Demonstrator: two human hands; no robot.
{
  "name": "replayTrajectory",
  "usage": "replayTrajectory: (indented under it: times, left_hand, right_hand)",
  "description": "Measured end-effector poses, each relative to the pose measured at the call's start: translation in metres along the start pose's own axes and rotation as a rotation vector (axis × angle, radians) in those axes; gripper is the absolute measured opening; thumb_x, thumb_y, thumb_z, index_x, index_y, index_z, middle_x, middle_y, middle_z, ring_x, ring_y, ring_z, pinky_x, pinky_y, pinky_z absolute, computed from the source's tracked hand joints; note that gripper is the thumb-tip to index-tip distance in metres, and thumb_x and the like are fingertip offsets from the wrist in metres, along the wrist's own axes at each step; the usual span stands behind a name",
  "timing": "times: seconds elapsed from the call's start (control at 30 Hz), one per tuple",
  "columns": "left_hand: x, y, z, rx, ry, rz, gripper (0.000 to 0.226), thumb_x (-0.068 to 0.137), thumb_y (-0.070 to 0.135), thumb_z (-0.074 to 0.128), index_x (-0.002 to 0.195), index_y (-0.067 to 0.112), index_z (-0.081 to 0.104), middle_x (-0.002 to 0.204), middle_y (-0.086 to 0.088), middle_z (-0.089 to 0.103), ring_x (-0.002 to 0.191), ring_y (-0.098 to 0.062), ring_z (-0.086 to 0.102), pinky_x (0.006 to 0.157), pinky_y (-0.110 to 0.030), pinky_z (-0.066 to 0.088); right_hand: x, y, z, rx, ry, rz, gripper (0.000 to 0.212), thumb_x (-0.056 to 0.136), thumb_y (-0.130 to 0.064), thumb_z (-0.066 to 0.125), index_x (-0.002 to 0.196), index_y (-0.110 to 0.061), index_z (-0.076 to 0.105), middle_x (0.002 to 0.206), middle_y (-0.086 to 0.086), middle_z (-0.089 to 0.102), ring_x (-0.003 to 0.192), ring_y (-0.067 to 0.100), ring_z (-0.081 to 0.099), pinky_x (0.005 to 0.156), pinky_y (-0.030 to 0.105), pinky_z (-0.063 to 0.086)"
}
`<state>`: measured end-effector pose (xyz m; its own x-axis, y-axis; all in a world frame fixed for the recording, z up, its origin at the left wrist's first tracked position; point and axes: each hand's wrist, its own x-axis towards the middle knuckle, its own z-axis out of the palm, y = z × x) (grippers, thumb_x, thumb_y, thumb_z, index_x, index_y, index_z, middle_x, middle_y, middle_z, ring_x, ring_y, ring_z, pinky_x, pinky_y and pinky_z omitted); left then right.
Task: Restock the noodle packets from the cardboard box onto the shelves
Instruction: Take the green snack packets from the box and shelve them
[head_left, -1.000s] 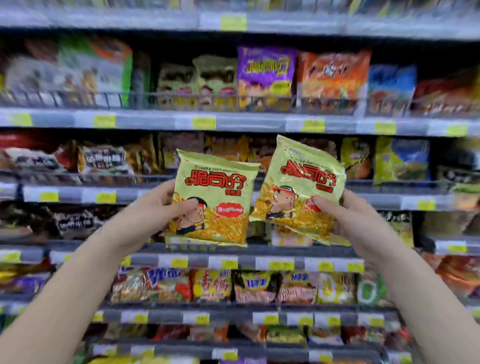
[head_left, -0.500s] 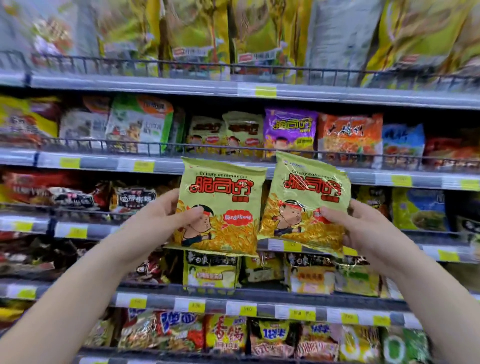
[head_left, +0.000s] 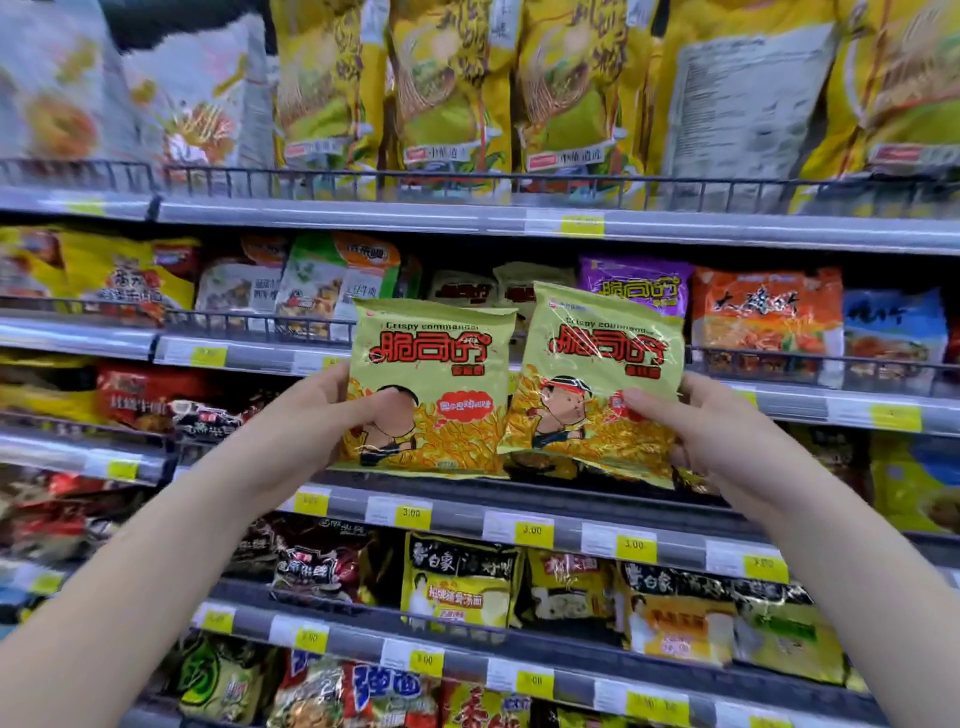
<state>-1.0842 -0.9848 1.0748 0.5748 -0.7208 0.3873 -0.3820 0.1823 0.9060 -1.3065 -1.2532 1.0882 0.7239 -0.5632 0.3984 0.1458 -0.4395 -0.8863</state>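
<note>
Small print across the top of the left packet (head_left: 431, 384) I'm holding reads "Crispy commander", last letters a bit fuzzy. Same line on the right packet (head_left: 597, 379), but glare eats the end. Both have 脆司令 in big red characters, and the purple packet (head_left: 636, 286) on the shelf behind has it too. The yellow price tags (head_left: 532, 530) underneath say 3.00. One lower yellow packet (head_left: 460, 582) reads 白象

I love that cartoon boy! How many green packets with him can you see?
2. One packet sits in the left hand, the other packet beside it in the right hand. More could hide behind them.
</note>
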Motion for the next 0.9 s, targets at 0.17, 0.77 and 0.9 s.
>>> replayTrajectory:
  times: [0.17, 0.77, 0.9]
  left_hand:
    - [0.013, -0.004, -0.02, 0.033, 0.029, 0.014, 0.08, 0.048, 0.069, 0.089, 0.12, 0.045, 0.067, 0.126, 0.007, 0.071, 0.124, -0.023, 0.063, 0.114, -0.057, 0.037]
    - [0.114, -0.058, -0.166, 0.022, -0.13, 0.065, 0.059, 0.061, 0.062, 0.082, 0.114, 0.041, 0.068, 0.112, 0.013, 0.076, 0.112, -0.017, 0.068, 0.11, -0.053, 0.042]
    - [0.132, -0.063, -0.175, 0.008, -0.167, 0.067, 0.033, 0.086, 0.037, 0.071, 0.119, 0.035, 0.066, 0.108, 0.009, 0.078, 0.103, -0.013, 0.073, 0.108, -0.046, 0.045]
  right_hand:
    - [0.033, 0.001, 0.017, 0.004, 0.012, -0.012, 0.031, 0.085, -0.043, 0.076, 0.114, -0.037, 0.064, 0.118, -0.016, 0.071, 0.112, 0.007, 0.062, 0.085, 0.035, 0.046]
    - [0.111, -0.008, 0.154, -0.04, 0.204, 0.006, 0.024, 0.092, -0.026, 0.071, 0.115, -0.019, 0.069, 0.105, -0.003, 0.079, 0.096, 0.017, 0.075, 0.08, 0.036, 0.056]
    - [0.117, -0.015, 0.159, -0.121, 0.228, 0.033, 0.029, 0.09, -0.034, 0.073, 0.117, -0.022, 0.07, 0.108, -0.005, 0.078, 0.106, 0.019, 0.072, 0.099, 0.046, 0.052]
